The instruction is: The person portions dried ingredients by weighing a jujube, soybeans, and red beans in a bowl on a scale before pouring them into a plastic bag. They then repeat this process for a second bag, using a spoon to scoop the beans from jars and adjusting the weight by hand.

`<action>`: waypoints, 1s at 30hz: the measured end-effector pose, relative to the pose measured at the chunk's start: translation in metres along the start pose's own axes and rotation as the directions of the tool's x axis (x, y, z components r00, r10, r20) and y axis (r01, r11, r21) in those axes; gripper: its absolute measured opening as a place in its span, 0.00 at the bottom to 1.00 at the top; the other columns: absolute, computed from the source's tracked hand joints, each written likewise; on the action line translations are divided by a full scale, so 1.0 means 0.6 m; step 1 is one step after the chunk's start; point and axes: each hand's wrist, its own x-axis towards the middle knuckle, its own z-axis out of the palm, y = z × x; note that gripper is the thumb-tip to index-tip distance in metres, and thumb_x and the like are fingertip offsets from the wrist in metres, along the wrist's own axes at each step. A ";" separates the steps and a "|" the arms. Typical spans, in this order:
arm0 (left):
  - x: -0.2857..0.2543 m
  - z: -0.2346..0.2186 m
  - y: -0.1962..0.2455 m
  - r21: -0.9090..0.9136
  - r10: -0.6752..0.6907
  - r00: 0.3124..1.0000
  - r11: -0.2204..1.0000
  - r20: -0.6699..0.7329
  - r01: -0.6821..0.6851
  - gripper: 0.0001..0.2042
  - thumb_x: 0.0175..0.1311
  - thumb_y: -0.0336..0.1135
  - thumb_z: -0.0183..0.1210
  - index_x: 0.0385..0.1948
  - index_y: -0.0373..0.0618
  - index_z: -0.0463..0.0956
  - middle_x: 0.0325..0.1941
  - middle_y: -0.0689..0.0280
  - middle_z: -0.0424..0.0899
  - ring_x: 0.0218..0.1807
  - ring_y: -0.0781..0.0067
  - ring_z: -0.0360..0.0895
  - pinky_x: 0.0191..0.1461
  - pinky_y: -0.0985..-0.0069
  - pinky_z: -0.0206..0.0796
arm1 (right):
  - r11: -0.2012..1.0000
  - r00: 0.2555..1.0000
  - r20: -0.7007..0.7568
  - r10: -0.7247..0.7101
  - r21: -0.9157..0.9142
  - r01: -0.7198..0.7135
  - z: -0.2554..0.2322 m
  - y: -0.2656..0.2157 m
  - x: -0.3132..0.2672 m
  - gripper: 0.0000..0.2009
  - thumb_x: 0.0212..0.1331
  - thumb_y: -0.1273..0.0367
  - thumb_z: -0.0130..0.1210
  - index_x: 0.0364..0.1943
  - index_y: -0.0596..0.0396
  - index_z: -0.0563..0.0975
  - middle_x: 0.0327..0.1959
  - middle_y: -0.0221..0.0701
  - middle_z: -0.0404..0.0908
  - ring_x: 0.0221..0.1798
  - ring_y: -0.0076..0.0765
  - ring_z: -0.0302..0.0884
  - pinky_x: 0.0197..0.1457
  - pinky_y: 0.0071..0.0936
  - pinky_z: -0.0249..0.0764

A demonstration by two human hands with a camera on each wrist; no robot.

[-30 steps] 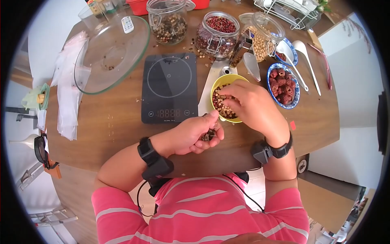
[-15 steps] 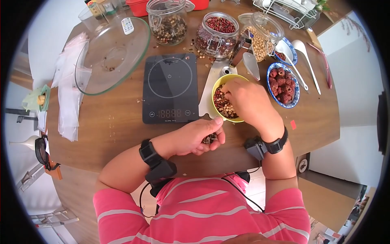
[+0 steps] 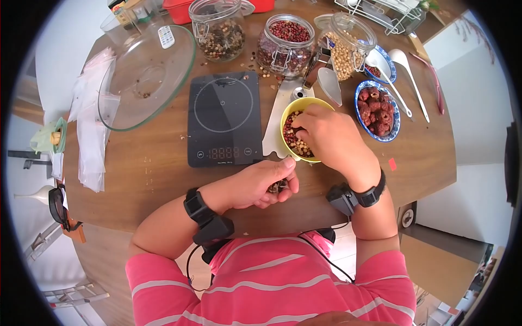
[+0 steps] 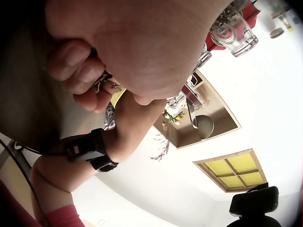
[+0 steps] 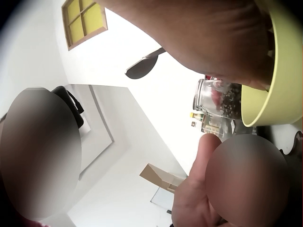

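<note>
My left hand (image 3: 269,183) curls round a small heap of dark dried pieces (image 3: 278,186), held just in front of the yellow bowl (image 5: 289,78). Pale, stem-like bits show among them between the fingers in the left wrist view. From the right, my right hand (image 3: 334,136) reaches down into the bowl with bent fingers, at a mix of red peppercorns and pale round beans (image 3: 297,145). Its fingertips are partly hidden there, and I cannot tell whether they pinch anything. The bowl overlaps a silvery flat plate (image 3: 273,142).
Left of the bowl lies a black digital scale (image 3: 222,122); beyond are a glass dish (image 3: 122,117) and plastic bags (image 3: 89,146). Glass jars of dark pieces (image 3: 223,41), red peppercorns (image 3: 288,32) and beans (image 3: 340,54) stand behind. Dried red fruits (image 3: 375,114) and white spoons (image 3: 416,92) lie right.
Since a second ago, my right hand has gone deeper into the bowl, with its fingers bent further down. My left hand stays near the bowl, still holding the dark pieces.
</note>
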 end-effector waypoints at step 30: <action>-0.002 0.001 -0.001 0.022 0.013 1.000 1.000 0.007 -0.013 0.30 0.84 0.63 0.36 0.45 0.42 0.76 0.31 0.70 0.75 0.22 0.88 0.55 0.23 0.84 0.48 | 0.997 0.998 0.058 0.019 -0.069 -0.015 0.007 -0.004 0.008 0.05 0.62 0.71 0.57 0.36 0.56 0.82 0.39 0.40 0.85 0.40 0.52 0.85 0.41 0.45 0.80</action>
